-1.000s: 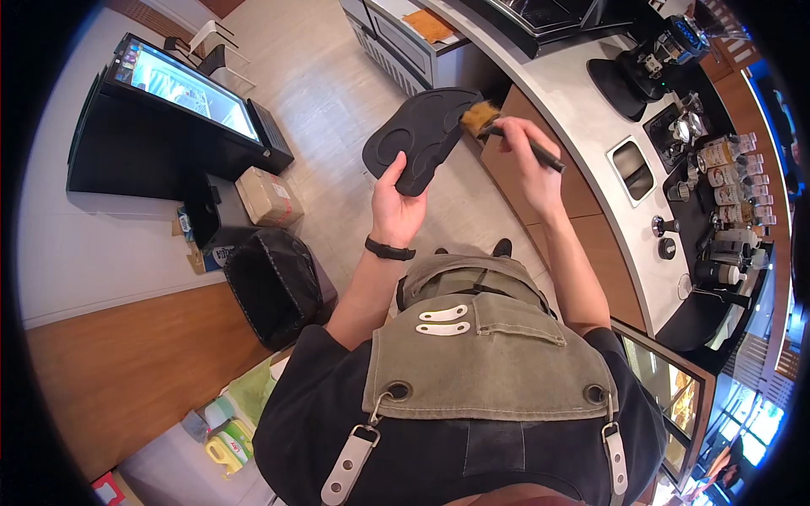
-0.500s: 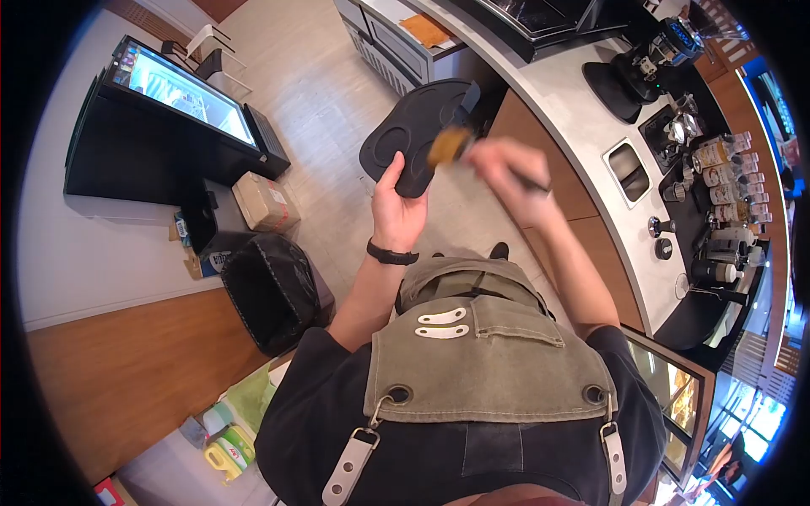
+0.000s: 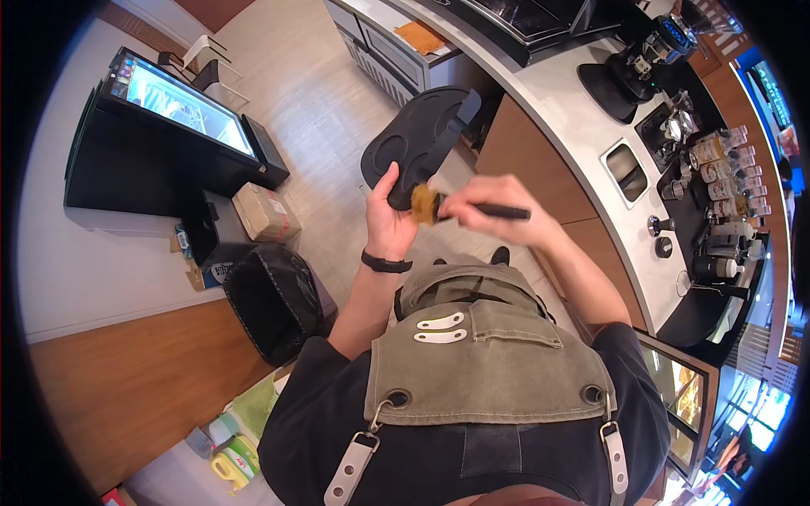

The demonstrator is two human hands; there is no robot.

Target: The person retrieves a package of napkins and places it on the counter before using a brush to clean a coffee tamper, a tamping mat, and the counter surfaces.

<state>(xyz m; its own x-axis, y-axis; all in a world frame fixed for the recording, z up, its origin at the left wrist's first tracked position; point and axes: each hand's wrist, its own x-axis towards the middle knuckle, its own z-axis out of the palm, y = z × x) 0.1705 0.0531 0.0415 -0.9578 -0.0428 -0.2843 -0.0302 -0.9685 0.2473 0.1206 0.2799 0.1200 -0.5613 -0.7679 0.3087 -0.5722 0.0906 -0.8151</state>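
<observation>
Left hand [image 3: 390, 221]: closed on the near end of a black mat [image 3: 418, 143], thumb over its edge; the mat is held in the air above the floor [image 3: 329, 101], tilted, its round recesses showing, just left of the counter [image 3: 561, 110]. Right hand [image 3: 494, 207]: fingers wrapped round the dark handle of a brush [image 3: 460, 207], handle pointing right, tan bristles at the mat's near end beside the left thumb. Wristband [image 3: 386, 263]: dark, on the left wrist. Bin [image 3: 274, 297]: black-lined, open, on the floor to the near left; contents cannot be told. Box [image 3: 266, 212]: brown cardboard, shut, beside the bin on its far side. Screen [image 3: 181, 97]: lit, on a black stand at far left. Counter inset [image 3: 629, 169]: rectangular metal well, contents not discernible. Bottles [image 3: 726, 173]: a row with labels, upright, at the counter's right end, beside a grinder [image 3: 645, 59] on a black base. Apron [image 3: 481, 354]: olive, with metal clips, worn over dark clothing. Change against the frame one second earlier: the brush then lay at the mat's far right edge with its bristles high; it now sits low, at the end nearest the body, and the right hand has come down and leftward with it. The left hand's grip and the mat's place are much the same.
</observation>
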